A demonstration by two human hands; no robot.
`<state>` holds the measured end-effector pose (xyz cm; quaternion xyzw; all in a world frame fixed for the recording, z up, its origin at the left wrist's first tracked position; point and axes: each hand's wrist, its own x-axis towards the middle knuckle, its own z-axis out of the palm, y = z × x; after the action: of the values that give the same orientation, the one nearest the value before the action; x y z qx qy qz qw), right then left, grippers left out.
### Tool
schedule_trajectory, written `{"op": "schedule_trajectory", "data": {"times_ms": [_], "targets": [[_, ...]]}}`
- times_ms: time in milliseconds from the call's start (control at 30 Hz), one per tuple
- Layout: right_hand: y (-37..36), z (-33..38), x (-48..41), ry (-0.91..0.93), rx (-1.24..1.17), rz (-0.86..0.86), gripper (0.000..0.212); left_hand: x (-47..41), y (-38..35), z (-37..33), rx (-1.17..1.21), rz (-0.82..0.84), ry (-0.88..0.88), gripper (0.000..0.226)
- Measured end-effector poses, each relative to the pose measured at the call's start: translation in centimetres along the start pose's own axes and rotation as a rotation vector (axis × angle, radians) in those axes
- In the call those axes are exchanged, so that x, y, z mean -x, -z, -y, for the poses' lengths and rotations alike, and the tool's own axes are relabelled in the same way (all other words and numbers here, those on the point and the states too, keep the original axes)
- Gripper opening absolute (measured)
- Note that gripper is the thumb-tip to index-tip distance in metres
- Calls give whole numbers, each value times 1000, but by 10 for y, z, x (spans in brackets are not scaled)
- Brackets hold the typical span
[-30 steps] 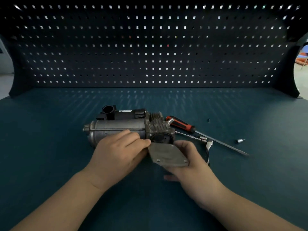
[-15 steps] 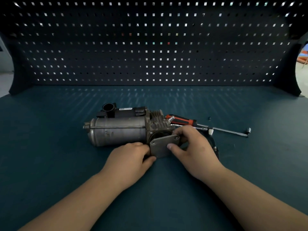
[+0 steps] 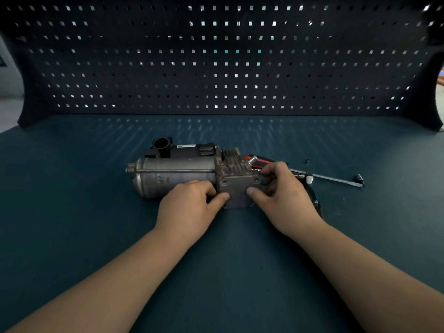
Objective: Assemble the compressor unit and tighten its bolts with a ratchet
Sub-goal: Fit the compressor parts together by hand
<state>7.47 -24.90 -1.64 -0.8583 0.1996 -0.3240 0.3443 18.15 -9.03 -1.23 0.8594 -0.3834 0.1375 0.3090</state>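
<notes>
Head view, compressor unit (image 3: 182, 175): it lies on its side on the dark bench (image 3: 72, 212), near the middle, motor cylinder to your left and finned head to your right. It looks like cast metal, so expect it to be heavy, rigid and unlikely to slide under light pressure.

Head view, cover plate (image 3: 237, 191): a flat grey metal plate stands against the near face of the finned end, its corner holes showing empty. Judge it stiff and light, with smooth faces that could slip; hold it by the edges, clear of the holes.

Head view, left hand (image 3: 189, 205): your fingers curl against the cylinder's near side and your thumb presses the plate's left lower edge. It braces rather than clamps.

Head view, right hand (image 3: 286, 195): your thumb rests on the plate's right lower edge and your fingers reach over its upper right corner, pinching the plate to the housing.

Head view, tools: the red-and-black handled screwdriver (image 3: 262, 161) and a long ratchet (image 3: 336, 180) lie just behind your right hand, partly hidden by it; a small dark socket (image 3: 359, 177) sits at the bar's far end.

Head view, caution: with no bolts visible in the plate, it probably drops if both thumbs lift.
</notes>
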Motion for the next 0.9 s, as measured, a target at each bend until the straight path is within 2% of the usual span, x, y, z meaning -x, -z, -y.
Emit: {"op": "schedule_trajectory", "data": {"times_ms": [200, 633, 800, 900], "targets": [[-2, -5, 0, -53, -114, -11, 25, 1, -1, 1, 58, 0, 8, 28], [-4, -7, 1, -99, -165, -55, 25, 4, -1, 1, 92, 13, 17, 28], [4, -3, 1, -118, -109, -118, 40, 4, 2, 1, 136, 19, 62, 32], [15, 6, 8, -74, -78, -160, 47, 4, 15, -7, 270, 52, 213, 37]]}}
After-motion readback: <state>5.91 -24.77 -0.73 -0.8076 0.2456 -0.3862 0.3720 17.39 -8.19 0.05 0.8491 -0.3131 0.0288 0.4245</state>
